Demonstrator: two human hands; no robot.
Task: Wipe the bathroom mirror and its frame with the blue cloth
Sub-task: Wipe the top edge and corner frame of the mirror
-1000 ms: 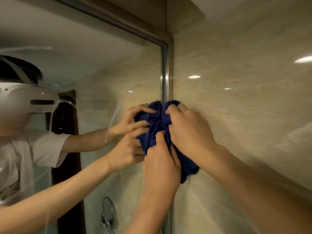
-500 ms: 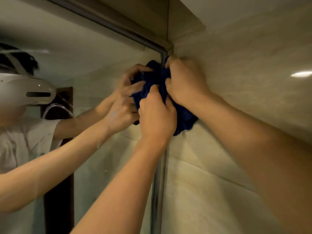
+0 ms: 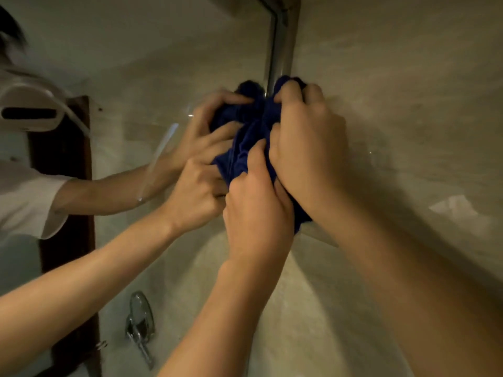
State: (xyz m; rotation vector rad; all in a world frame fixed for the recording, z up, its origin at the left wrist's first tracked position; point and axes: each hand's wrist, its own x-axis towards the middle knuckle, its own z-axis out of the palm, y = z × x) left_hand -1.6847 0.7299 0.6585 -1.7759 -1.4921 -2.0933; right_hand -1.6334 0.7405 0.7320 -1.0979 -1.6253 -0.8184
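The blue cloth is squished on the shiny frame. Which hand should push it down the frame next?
Probably the right hand: it presses the blue cloth onto the metal frame from above. The left hand grips the lower bunch.

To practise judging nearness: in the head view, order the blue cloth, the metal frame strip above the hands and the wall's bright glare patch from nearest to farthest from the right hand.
1. blue cloth: gripped in the right hand.
2. metal frame strip: just above the knuckles.
3. glare patch: on the wall, lower right.
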